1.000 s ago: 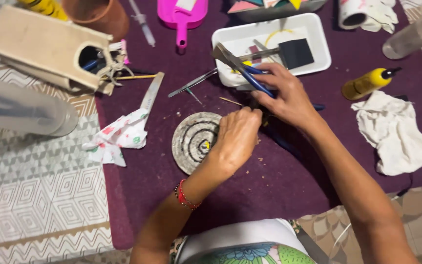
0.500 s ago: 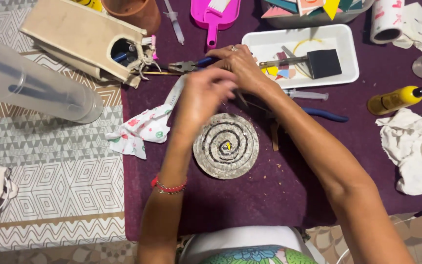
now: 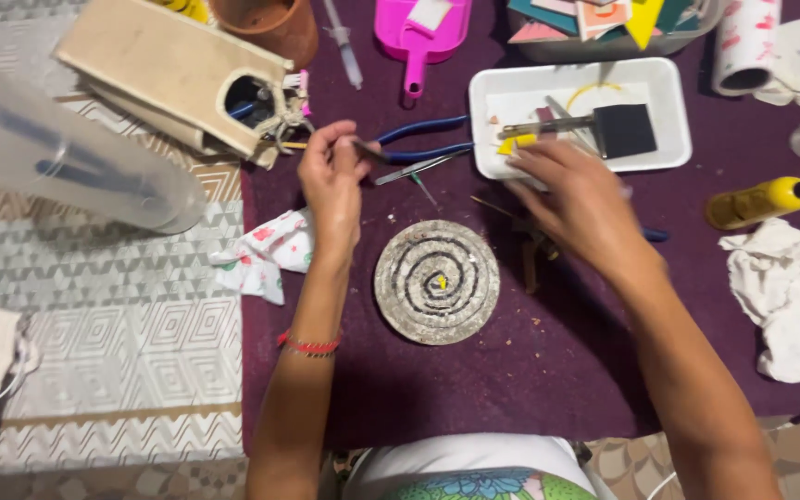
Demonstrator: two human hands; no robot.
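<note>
Grey spiral disc (image 3: 436, 281) lies below both hands: left hand (image 3: 331, 181) pinches a thin tool (image 3: 369, 151); right hand (image 3: 578, 199), half-open, holds nothing visible.

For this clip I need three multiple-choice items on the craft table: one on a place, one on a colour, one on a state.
1. Where does the round spiral disc lie?
A. on the purple cloth, between the two forearms
B. inside the white tray
C. on top of the wooden box

2. What colour is the scoop at the top edge?
A. green
B. pink
C. black

3. What is the left hand doing?
A. lying flat on the disc
B. pinching a thin tool near the blue-handled pliers
C. gripping the yellow bottle

Answers: 1 A, the disc sits on bare cloth in front of the person, below the white tray. 2 B, the scoop and its handle are bright pink. 3 B, the fingertips close on a slim stick, while the yellow bottle lies untouched on the far right.
</note>
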